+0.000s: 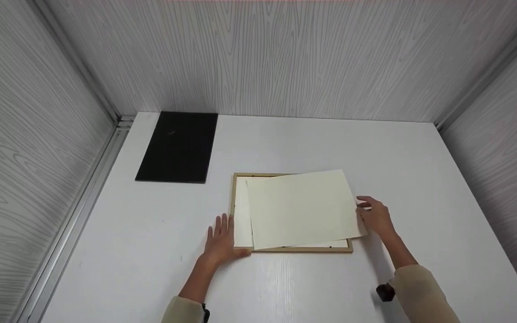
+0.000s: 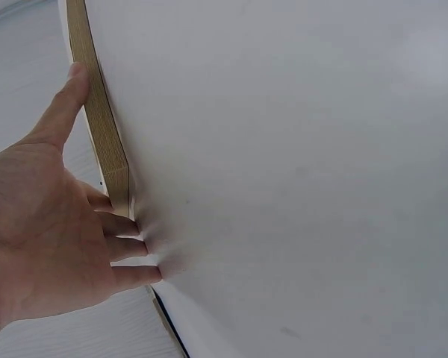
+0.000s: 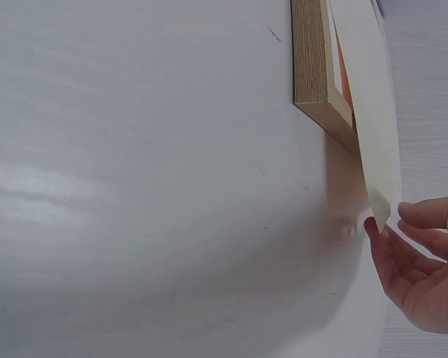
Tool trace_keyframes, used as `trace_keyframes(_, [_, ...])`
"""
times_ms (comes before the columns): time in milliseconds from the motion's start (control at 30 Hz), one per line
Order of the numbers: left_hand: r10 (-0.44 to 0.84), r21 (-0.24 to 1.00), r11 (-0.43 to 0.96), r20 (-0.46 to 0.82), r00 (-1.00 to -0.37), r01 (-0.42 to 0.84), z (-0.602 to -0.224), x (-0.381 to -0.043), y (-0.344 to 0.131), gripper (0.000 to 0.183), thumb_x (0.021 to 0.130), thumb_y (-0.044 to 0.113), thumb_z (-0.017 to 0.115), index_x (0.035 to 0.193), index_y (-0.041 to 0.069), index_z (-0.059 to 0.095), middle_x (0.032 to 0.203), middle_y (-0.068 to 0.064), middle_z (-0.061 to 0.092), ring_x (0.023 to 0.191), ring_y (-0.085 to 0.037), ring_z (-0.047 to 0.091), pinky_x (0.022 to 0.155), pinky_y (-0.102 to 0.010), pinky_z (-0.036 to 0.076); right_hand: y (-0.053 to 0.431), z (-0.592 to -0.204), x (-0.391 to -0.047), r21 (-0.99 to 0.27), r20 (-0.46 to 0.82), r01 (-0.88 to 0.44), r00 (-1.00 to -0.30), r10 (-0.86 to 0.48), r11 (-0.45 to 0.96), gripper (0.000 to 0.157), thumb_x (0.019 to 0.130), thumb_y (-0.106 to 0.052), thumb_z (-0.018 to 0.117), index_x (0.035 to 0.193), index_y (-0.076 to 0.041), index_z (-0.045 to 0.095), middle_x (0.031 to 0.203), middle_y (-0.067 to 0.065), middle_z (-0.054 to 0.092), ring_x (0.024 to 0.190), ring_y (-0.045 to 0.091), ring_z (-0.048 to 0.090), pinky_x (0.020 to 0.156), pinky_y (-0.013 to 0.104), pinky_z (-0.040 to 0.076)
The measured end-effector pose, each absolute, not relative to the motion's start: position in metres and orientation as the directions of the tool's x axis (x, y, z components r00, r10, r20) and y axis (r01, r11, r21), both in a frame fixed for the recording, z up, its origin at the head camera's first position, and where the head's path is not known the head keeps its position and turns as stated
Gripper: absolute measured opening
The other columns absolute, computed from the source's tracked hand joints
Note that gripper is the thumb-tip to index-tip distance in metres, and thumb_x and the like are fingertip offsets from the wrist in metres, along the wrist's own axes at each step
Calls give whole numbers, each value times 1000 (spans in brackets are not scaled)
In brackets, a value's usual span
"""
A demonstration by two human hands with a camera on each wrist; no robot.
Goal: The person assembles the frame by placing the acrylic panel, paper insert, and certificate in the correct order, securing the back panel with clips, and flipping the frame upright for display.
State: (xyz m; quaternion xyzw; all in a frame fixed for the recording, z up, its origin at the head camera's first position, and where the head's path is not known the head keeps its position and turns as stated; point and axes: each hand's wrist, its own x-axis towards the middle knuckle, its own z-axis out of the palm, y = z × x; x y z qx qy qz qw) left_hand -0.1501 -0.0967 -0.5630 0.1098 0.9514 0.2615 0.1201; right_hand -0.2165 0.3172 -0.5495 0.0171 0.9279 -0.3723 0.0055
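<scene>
A wooden picture frame [image 1: 303, 250] lies flat on the table, with a white layer [image 1: 242, 215] inside it. Across it, slightly turned and overhanging the right side, is a cream sheet of paper [image 1: 301, 208]. My left hand [image 1: 220, 244] rests at the frame's near left corner, fingers straight along the left side and thumb against the near edge. With my right hand [image 1: 376, 217] I pinch the sheet's right edge. In the right wrist view, the sheet [image 3: 369, 112] stands raised off the frame's corner [image 3: 311, 67], and an orange strip shows beneath.
A flat black board [image 1: 177, 146] lies at the table's back left. Grey wood-grain panels [image 1: 267, 58] rise behind and on both sides of the white table [image 1: 263, 291]. A small dark object [image 1: 385, 292] is by the right sleeve.
</scene>
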Motion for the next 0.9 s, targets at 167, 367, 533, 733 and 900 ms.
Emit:
trace_keyframes(167, [265, 529, 839, -191, -945, 128, -564, -151, -96, 107, 74, 42, 74, 141, -12, 10, 146, -31, 4, 134, -43, 0, 105, -54, 4, 319, -552, -214, -712, -51, 56, -998, 28, 700, 36, 87, 1, 57, 122, 7, 53, 103, 27, 60, 93, 38, 58, 68, 36, 50])
trace_keyframes(367, [247, 531, 842, -225, -942, 94, -566, -153, -96, 110, 73, 44, 74, 142, -9, 8, 147, -29, 2, 134, -40, -2, 106, -52, 2, 316, -550, -207, -780, -119, 116, -992, 37, 615, 38, 88, -2, 57, 125, 6, 51, 106, 25, 58, 94, 35, 57, 67, 29, 49])
trace_keyframes(533, [245, 528, 844, -224, -943, 93, -567, -153, -97, 110, 73, 44, 74, 143, -9, 8, 147, -29, 3, 134, -40, -2, 106, -52, 2, 306, -550, -200, -839, -164, 176, -984, 69, 514, 39, 90, -2, 55, 128, 4, 49, 110, 24, 55, 92, 29, 57, 68, 26, 49])
trace_keyframes(733, [243, 523, 847, -226, -943, 93, -567, -153, -97, 109, 74, 44, 74, 143, -9, 8, 147, -28, 2, 135, -39, -3, 106, -51, 1, 288, -556, -196, -861, -178, 218, -976, 128, 460, 37, 88, -1, 57, 125, 2, 53, 107, 21, 58, 87, 22, 59, 69, 24, 49])
trace_keyframes(900, [251, 526, 844, -209, -945, 108, -566, -152, -98, 108, 74, 44, 74, 142, -10, 9, 146, -30, 4, 134, -41, -1, 105, -53, 3, 275, -560, -192, -852, -156, 210, -976, 150, 479, 36, 86, -1, 59, 122, 2, 56, 103, 19, 60, 86, 23, 59, 66, 24, 49])
